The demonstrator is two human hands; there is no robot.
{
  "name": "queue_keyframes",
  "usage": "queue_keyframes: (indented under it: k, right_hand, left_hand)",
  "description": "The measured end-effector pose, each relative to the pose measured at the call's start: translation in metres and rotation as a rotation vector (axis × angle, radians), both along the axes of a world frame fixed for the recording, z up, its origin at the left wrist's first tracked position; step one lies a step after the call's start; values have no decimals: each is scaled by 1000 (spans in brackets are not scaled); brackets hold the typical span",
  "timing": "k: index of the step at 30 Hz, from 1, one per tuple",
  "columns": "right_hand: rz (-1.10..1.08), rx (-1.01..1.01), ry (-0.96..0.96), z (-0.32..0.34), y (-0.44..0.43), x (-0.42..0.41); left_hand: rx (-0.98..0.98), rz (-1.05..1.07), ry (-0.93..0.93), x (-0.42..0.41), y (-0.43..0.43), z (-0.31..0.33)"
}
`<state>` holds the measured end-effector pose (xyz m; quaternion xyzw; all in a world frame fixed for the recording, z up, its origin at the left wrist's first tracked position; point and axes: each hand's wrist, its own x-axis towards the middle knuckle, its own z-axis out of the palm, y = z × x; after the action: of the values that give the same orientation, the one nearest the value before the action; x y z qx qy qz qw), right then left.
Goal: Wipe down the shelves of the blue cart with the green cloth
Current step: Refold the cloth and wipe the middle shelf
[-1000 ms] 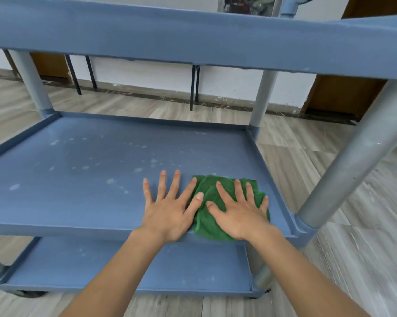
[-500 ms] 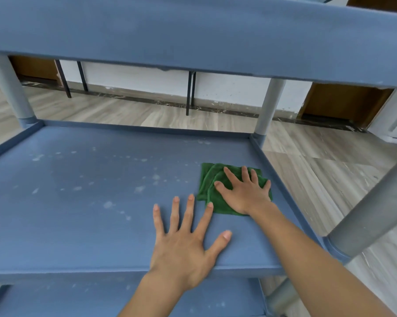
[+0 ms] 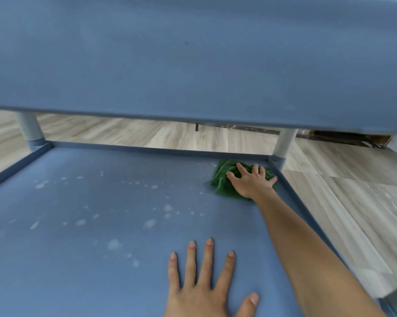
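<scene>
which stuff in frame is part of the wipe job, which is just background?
Job:
- green cloth, pressed flat under right hand
- middle shelf of the blue cart, white spots on it
- left hand, flat on the shelf

Background:
- wood floor
- upper shelf
- cart post

the blue cart (image 3: 193, 65) looks like moulded plastic, matt and faintly grainy, with a soft dull sheen on the broad edge of its upper shelf. the middle shelf (image 3: 83, 259) has the same matt blue plastic surface, smooth but mottled with pale, chalky spots and smears. the posts (image 3: 284, 143) are a lighter grey-blue, smooth and slightly satin; whether metal or plastic cannot be told. the green cloth (image 3: 225, 184) is a soft, nappy fabric like terry or microfibre, bunched in thick folds. the floor (image 3: 352, 202) shows pale wood-grain planks with a low, streaky finish.
</scene>
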<state>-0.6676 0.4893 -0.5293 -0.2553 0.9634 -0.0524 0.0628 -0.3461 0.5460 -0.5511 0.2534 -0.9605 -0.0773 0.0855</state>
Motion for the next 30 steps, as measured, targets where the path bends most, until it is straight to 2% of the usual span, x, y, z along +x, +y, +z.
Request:
queue_keyframes:
  k: [10,16,19,30]
  right_hand:
    - [-49,-3,22,5,-29,-19]
    - [65,0,21,-4,-3,-11]
    - [94,15,29,-8,19,4]
    - [239,-22,72,0,123,114]
  left_hand:
    - [-56,15,68,-5,-7,-11]
    - [-4,15,77,0,-2,-3]
    - [66,28,61,6,2,3]
    - [120,33,1,10,-2,1]
